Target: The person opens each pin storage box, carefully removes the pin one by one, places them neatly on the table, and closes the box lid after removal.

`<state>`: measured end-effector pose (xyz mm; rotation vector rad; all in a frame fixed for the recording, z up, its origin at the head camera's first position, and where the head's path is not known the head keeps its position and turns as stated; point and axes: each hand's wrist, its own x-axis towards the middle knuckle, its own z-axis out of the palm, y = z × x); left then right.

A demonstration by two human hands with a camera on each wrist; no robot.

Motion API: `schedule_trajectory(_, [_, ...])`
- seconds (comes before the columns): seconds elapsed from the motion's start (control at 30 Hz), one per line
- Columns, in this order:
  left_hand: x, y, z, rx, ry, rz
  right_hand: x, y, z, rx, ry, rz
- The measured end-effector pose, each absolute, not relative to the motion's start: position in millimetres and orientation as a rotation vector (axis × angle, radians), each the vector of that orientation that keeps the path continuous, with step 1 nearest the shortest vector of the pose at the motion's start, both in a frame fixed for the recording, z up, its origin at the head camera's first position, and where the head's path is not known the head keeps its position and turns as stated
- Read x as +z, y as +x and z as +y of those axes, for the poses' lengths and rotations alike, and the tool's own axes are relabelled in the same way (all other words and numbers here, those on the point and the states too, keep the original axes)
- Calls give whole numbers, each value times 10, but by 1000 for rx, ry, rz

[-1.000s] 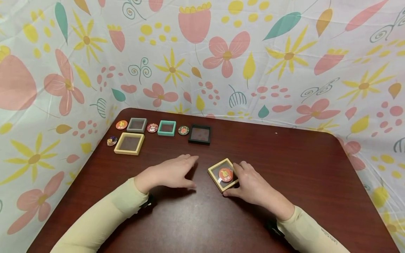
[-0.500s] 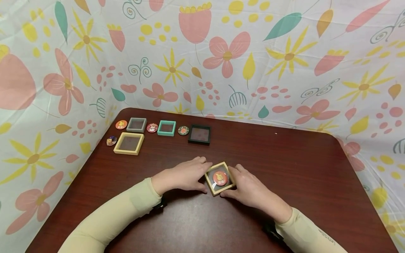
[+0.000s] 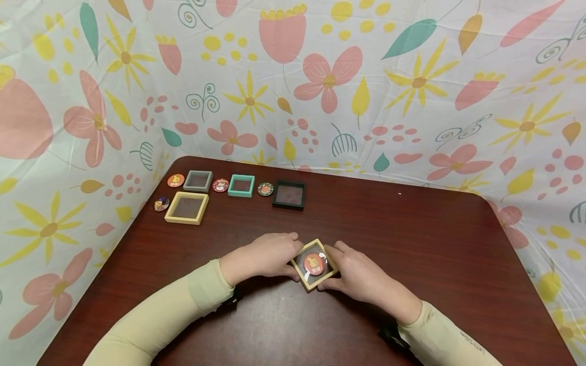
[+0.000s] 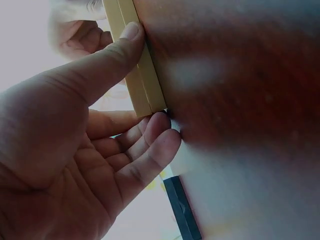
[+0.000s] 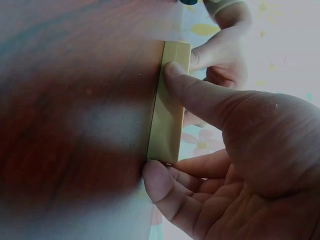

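A square gold-yellow display frame with a clear window sits turned cornerwise at the middle of the table. A round orange badge with a yellow thumbs-up picture shows in its window. My left hand holds the frame's left corner, thumb on the near side and fingers at the far side. On the right, my right hand grips the opposite corner in the same way. In the left wrist view a seam runs along the frame's side. The right wrist view shows my thumb pressed on the gold side.
At the back left of the brown table lie a grey frame, a teal frame, a black frame and another yellow frame. Round badges lie beside them. A flowered cloth hangs behind.
My left hand has moved right and taken hold of the frame. The frame, with its badge, has shifted slightly left and nearer, my right hand still on it.
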<state>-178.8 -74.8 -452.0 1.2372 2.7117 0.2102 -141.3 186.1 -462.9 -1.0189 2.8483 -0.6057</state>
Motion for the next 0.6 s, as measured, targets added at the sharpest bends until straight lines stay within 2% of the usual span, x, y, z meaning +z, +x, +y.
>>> schedule_trajectory(0.6, [-4500, -1786, -788, 239, 1279, 2669, -4616, -1424, 1905, -501, -1214, 2894])
